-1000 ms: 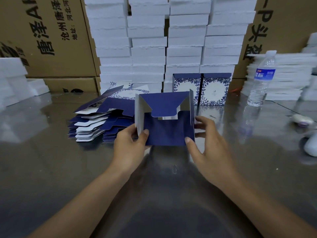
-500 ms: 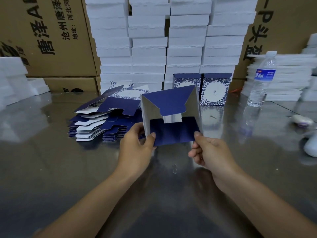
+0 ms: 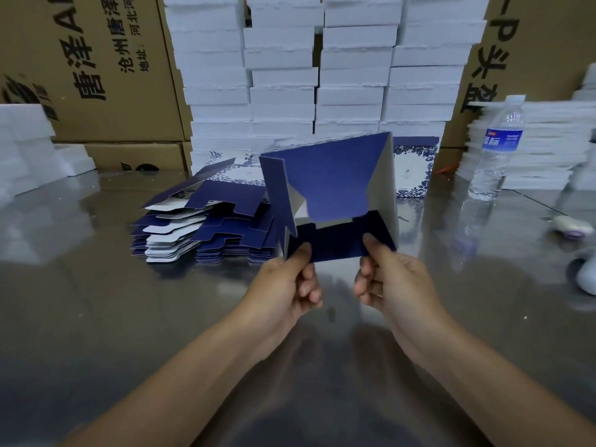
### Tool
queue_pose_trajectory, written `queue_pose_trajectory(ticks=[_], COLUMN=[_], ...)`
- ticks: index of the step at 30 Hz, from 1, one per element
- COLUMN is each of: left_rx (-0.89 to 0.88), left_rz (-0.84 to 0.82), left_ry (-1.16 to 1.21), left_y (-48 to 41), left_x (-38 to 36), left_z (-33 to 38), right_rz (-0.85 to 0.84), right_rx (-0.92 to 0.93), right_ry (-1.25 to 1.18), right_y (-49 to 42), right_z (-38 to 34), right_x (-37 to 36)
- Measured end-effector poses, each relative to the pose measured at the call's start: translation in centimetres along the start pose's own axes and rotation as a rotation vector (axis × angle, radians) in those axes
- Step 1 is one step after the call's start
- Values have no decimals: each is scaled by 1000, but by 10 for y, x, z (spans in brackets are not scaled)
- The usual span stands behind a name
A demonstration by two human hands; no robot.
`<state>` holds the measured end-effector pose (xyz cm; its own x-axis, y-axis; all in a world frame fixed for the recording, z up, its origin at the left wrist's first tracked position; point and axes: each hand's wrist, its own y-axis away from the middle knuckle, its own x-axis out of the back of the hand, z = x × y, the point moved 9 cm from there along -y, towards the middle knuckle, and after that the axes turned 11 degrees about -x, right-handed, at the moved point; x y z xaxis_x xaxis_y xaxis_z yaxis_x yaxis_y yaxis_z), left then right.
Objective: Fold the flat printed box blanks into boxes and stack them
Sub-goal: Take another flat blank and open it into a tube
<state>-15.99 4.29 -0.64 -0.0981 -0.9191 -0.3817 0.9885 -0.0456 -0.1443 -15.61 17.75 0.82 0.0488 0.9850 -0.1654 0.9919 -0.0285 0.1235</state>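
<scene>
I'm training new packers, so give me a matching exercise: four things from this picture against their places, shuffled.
1 half-folded box
2 flat blanks
3 water bottle
4 finished box

a upright, at the right of the table
b piled left of the half-folded box
c pinched by left hand and right hand
d behind the half-folded box

Pairs: 1-c, 2-b, 3-a, 4-d

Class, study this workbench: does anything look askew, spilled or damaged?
Only the pile of flat blanks left of the half-folded box: its sheets are fanned out unevenly, edges misaligned. The water bottle stands upright; nothing appears spilled.
</scene>
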Motion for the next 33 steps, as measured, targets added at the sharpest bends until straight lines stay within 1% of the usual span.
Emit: queue_pose_trajectory(ticks=[4,10,14,17,23,26,30,33], left_rx=[-44,-8,-2,-9,6,29,32,53], left_rz=[-22,-88,-18,18,7,-24,-129,-83], left_ry=[-57,-41,9,-12,-88,-67,-62,-18], left_y=[-1,6,7,8,10,11,13,13], left_x=[-2,-10,-8,-7,-7,-11,-22,-20], left_z=[5,2,-1,-2,-5,-8,-10,-13], right_rz=[-10,-51,-45,-95,-190,-195,-191,-169], right_rx=[-32,-67,-91,-137,-216,-199,-191,-222], right_ry=[72,50,25,0,-26,-31,4,12], right_y=[2,5,5,5,9,8,7,6], right_z=[3,9,13,16,21,20,24,26], right_x=[-5,-10,-13,-15,-21,-22,-24,-22])
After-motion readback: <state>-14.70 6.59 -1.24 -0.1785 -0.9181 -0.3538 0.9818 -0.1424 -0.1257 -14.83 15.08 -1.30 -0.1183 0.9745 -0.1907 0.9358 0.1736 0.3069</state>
